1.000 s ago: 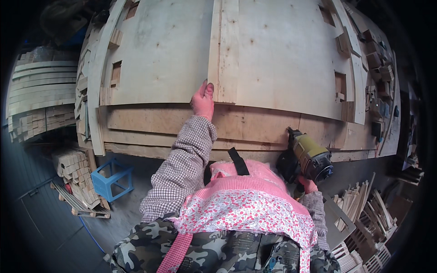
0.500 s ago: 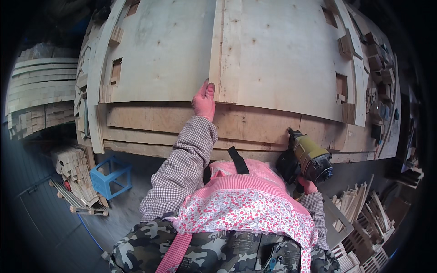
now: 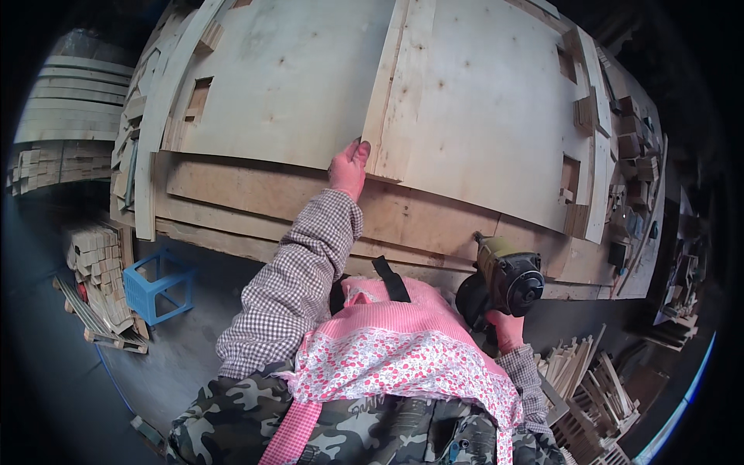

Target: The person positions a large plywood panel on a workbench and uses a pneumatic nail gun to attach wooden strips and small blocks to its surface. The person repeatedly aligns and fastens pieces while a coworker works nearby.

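My left hand [image 3: 348,172], in a pink glove, is closed at the near end of a long pale wooden strip [image 3: 395,97], with the fingertips against its left edge. This strip runs away from me along the middle, between a left plywood area [image 3: 287,85] and a right plywood area [image 3: 488,101]. At my right side, my right hand [image 3: 508,329] is wrapped round the handle of a nail gun [image 3: 500,263] with a yellow-green body and a black round cap. The nail gun's nose points toward the bench front, and my hand partly hides its handle.
The plywood rests on a wooden workbench [image 3: 271,198], with side rails and several small blocks along both edges. A blue plastic stool [image 3: 159,287] stands at the left beside a pallet of wood pieces [image 3: 97,267]. Loose wooden strips [image 3: 573,364] lie at the lower right.
The whole view has turned slightly, tilting the bench down to the right. The nail gun has swung so its cap faces me more. My left hand stays at the strip's near end.
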`<state>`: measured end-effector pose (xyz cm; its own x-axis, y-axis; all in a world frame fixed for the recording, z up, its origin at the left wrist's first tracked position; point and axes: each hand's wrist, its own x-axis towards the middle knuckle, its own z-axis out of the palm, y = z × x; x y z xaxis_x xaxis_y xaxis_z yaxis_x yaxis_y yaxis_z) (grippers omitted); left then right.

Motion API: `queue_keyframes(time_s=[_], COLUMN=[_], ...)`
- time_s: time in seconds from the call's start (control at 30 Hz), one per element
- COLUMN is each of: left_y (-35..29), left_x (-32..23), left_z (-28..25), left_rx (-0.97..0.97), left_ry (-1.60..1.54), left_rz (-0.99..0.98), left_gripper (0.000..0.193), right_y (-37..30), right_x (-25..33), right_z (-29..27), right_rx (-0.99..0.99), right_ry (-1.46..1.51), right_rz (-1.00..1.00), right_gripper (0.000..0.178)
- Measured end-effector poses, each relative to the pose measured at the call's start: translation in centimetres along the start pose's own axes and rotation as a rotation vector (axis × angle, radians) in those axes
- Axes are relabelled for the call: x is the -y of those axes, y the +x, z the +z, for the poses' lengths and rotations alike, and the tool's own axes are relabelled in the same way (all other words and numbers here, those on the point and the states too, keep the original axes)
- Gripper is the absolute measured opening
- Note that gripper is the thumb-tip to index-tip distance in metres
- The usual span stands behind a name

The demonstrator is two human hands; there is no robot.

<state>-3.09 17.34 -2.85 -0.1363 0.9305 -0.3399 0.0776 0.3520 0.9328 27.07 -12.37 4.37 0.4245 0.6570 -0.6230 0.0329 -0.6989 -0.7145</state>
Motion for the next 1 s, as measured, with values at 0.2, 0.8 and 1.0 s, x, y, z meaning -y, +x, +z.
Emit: queue_keyframes(time_s=[0.2,0.8,1.0], left_y=[0.8,0.3,2.4], left_x=[2.3,1.4,2.4], left_z=[0.6,-0.1,-5.3], left_rx=[-0.029,0.013,0.239], left_ry=[-0.099,0.152,-0.634], left_rz=[0.072,0.008,-0.371], left_gripper=[0.036,0.049,0.069], right_y=[-2.6,-0.8,1.3], right_x=[14.2,29.0,28.7], right_z=[0.9,10.8,12.9], right_rx=[0.161,0.422,0.514], right_ry=[-0.014,-0.108,-0.296], right_rz=[0.101,-0.100,0.028], right_gripper=[0.044,0.040,0.041])
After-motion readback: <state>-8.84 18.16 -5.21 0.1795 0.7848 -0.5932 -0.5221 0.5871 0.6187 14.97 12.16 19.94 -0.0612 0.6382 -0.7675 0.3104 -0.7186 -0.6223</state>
